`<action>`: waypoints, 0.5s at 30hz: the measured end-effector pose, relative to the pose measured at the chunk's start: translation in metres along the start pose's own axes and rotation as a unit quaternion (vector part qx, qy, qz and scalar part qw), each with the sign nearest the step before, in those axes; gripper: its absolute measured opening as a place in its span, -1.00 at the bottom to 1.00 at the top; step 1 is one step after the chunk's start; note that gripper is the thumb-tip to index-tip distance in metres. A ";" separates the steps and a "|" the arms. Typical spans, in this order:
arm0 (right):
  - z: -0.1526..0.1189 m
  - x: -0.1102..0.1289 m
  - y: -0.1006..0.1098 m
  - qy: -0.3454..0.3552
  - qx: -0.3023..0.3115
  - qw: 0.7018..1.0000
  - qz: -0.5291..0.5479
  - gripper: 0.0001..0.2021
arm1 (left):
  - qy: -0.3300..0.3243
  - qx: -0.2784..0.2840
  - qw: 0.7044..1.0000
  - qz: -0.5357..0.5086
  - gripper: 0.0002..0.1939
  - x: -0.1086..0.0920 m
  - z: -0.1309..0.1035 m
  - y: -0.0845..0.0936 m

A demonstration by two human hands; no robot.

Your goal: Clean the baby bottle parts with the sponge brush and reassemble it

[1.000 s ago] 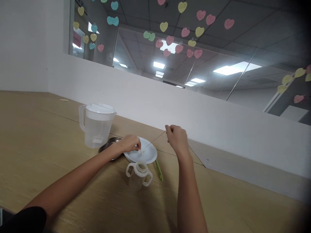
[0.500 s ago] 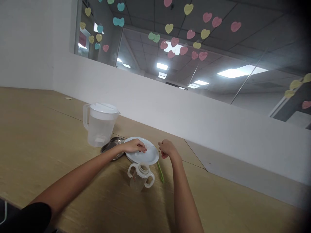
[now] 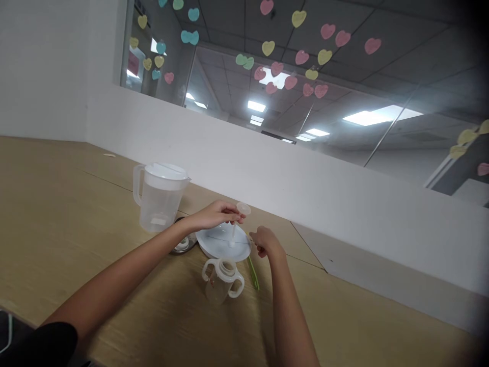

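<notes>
Left hand grips a translucent stemmed piece over the white plate; right hand pinches a thin rod.
The piece's round, flat top sits by the left fingertips, its stem hanging toward the plate's middle; whether its lower end touches the plate cannot be told. The right hand is closed just beside the plate's right edge, the rod reaching leftward across it. On the near side of the plate stands a two-handled cup, open at the top; right of that, a green handle extends from the plate's edge. Left of the plate lies a metal dish holding a white round item, with a lidded pitcher behind and farther left.
</notes>
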State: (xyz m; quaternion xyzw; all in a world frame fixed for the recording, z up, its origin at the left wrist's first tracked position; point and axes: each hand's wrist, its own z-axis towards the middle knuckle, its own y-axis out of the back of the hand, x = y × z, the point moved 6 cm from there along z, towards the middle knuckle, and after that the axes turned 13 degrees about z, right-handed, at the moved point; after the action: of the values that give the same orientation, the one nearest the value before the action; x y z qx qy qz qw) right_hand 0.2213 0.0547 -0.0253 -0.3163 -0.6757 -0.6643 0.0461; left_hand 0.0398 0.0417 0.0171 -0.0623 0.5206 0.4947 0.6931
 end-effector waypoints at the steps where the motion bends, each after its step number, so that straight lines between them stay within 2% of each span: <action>1: -0.007 0.005 0.006 0.011 -0.009 1.000 0.004 -0.68 | 0.002 0.008 1.000 0.005 -0.74 -0.005 -0.002 -0.002; 5: -0.055 0.035 0.036 0.110 -0.034 0.991 0.071 -0.50 | 0.004 0.045 0.998 0.034 -0.78 -0.020 -0.008 -0.009; 7: -0.088 0.053 0.051 0.209 -0.046 0.958 0.194 -0.43 | 0.005 0.054 0.998 0.040 -0.77 -0.025 -0.011 -0.010; 8: -0.103 0.060 0.056 0.239 -0.047 0.945 0.218 -0.41 | 0.007 0.055 0.998 0.041 -0.76 -0.027 -0.013 -0.011; 11: -0.138 0.074 0.057 0.297 -0.036 0.939 0.169 -0.46 | 0.006 0.059 0.997 0.045 -0.80 -0.034 -0.017 -0.012; 15: -0.156 0.082 0.052 0.312 -0.051 0.947 0.057 -0.58 | -0.009 0.062 0.997 0.050 -0.87 -0.044 -0.020 -0.015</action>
State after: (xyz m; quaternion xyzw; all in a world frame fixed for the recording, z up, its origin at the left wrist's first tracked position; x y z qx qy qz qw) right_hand 0.1254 -0.0637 0.0771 -0.1332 -0.5734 -0.7599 0.2759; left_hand 0.0391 -0.0056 0.0360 0.0112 0.5460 0.4961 0.6750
